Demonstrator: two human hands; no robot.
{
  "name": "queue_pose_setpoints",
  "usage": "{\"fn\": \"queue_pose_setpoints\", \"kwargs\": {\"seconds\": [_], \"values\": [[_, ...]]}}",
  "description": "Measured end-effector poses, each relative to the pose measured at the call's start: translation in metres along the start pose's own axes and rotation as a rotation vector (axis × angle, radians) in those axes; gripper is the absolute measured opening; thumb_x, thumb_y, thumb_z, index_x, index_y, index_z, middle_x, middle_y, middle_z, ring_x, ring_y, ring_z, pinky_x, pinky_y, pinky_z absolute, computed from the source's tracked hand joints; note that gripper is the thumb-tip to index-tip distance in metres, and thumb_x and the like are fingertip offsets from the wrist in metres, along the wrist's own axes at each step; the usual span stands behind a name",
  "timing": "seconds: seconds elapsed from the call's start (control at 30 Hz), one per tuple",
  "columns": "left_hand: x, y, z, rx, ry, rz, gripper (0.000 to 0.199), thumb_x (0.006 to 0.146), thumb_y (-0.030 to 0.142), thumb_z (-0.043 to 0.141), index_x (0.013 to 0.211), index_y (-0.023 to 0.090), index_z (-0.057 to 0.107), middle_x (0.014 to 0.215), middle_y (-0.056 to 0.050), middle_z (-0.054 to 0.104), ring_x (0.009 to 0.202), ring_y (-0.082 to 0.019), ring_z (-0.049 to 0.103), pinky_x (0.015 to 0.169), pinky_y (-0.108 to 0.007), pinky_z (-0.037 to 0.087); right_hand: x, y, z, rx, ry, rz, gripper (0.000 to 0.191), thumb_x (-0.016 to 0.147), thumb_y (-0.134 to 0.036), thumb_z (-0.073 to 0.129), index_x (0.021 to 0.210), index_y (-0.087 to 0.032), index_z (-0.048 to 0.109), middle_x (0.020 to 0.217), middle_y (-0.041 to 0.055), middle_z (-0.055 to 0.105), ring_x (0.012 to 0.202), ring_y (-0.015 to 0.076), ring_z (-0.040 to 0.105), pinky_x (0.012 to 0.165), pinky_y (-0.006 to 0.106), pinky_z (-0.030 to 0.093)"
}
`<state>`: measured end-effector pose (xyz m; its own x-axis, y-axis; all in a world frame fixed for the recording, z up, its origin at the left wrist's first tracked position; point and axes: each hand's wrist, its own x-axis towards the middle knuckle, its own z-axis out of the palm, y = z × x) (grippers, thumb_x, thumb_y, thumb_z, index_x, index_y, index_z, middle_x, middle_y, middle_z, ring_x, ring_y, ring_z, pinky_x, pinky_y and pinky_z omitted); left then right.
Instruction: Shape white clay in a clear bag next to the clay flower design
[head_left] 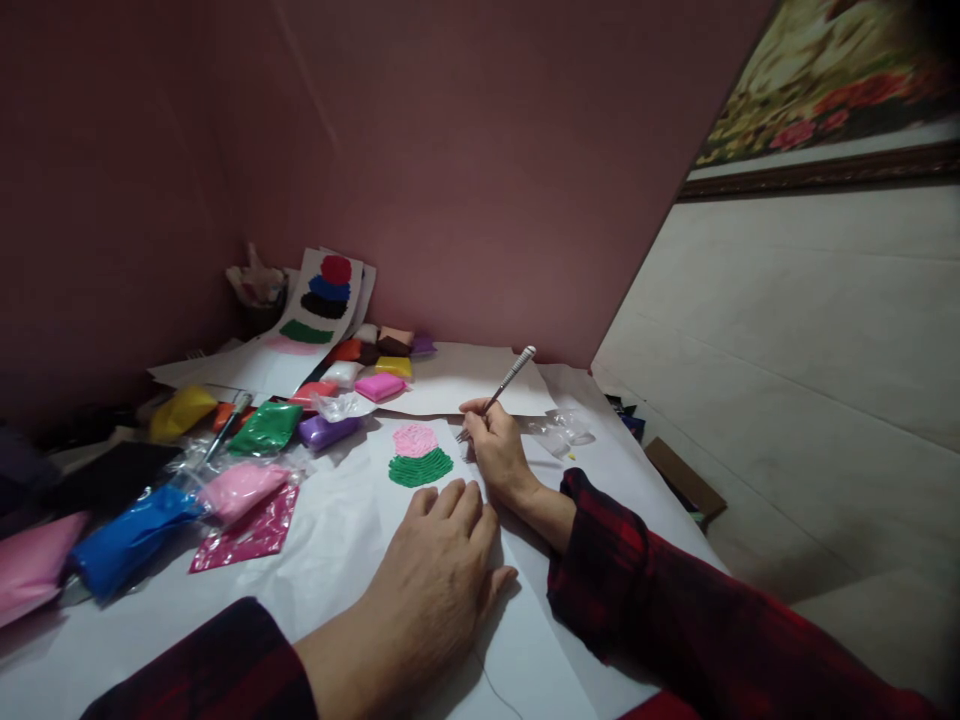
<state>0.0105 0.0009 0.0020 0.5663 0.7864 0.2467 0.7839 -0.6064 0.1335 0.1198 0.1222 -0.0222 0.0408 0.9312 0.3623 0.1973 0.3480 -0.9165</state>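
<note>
My right hand [495,450] is closed around a fork [514,378], its patterned handle slanting up to the right and its tines pointing down by the paper. Just left of the tines, a textured pink clay patch [415,440] sits above a ridged green clay patch [420,467] on a white sheet of paper [382,510]. Below the green patch, my left hand [442,560] lies flat on the sheet, palm down, fingers stretched out and holding nothing.
Several packets of coloured clay, among them a green packet [266,428] and a blue packet [135,540], crowd the left side. A sheet with coloured bands [319,310] leans at the back near the wall. Crumpled clear plastic [561,432] lies right of my right hand.
</note>
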Motion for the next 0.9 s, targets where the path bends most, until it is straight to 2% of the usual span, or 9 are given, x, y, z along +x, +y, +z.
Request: {"fn": "queue_pose_setpoints", "kwargs": {"seconds": [0.17,0.3,0.4,0.47,0.6,0.9], "values": [[0.000,-0.001,-0.001,-0.001,-0.001,0.007,0.033,0.093,0.039,0.050,0.110,0.013,0.062,0.114,-0.012,0.063,0.109,-0.032,0.053,0.090,-0.050,0.044,-0.002,-0.008,-0.009,-0.322,-0.012,-0.024,0.027,0.087,-0.022,0.041,0.105,-0.017,0.060,0.073,0.0016,0.063,0.062,0.0163,0.058,0.061,0.027,0.046],[0.001,-0.002,-0.002,-0.012,-0.002,0.006,0.031,0.093,0.038,0.051,0.108,0.013,0.063,0.113,-0.012,0.063,0.108,-0.032,0.054,0.089,-0.051,0.044,-0.009,-0.024,-0.019,-0.693,-0.074,0.032,0.036,0.084,-0.014,0.044,0.114,-0.014,0.062,0.088,0.0090,0.072,0.080,0.0219,0.065,0.073,0.030,0.045],[0.001,-0.002,-0.004,-0.030,-0.004,0.004,0.029,0.092,0.036,0.051,0.106,0.014,0.063,0.111,-0.011,0.063,0.107,-0.031,0.054,0.089,-0.049,0.044,-0.015,-0.031,-0.024,-0.912,-0.132,0.061,0.038,0.086,-0.013,0.044,0.119,-0.014,0.062,0.093,0.0132,0.074,0.088,0.0262,0.068,0.075,0.032,0.043],[0.001,-0.002,-0.005,-0.039,-0.004,0.006,0.027,0.092,0.035,0.051,0.106,0.014,0.063,0.110,-0.011,0.063,0.106,-0.031,0.054,0.089,-0.049,0.044,-0.018,-0.033,-0.025,-1.006,-0.154,0.045,0.036,0.089,-0.018,0.046,0.120,-0.015,0.063,0.093,0.0146,0.075,0.088,0.0281,0.069,0.074,0.033,0.043],[-0.001,-0.003,-0.003,-0.047,0.004,0.013,0.028,0.091,0.035,0.052,0.108,0.016,0.063,0.114,-0.010,0.063,0.107,-0.031,0.053,0.089,-0.049,0.043,-0.022,-0.032,-0.024,-1.072,-0.157,-0.010,0.035,0.091,-0.029,0.049,0.120,-0.016,0.063,0.090,0.0131,0.076,0.085,0.0282,0.070,0.072,0.034,0.043],[-0.002,-0.002,-0.002,-0.031,0.002,0.011,0.028,0.091,0.035,0.052,0.108,0.016,0.063,0.114,-0.011,0.063,0.107,-0.031,0.053,0.089,-0.049,0.042,-0.023,-0.029,-0.024,-1.059,-0.138,-0.062,0.028,0.091,-0.026,0.050,0.113,-0.018,0.065,0.095,0.0104,0.075,0.086,0.0262,0.070,0.071,0.032,0.043]]}}
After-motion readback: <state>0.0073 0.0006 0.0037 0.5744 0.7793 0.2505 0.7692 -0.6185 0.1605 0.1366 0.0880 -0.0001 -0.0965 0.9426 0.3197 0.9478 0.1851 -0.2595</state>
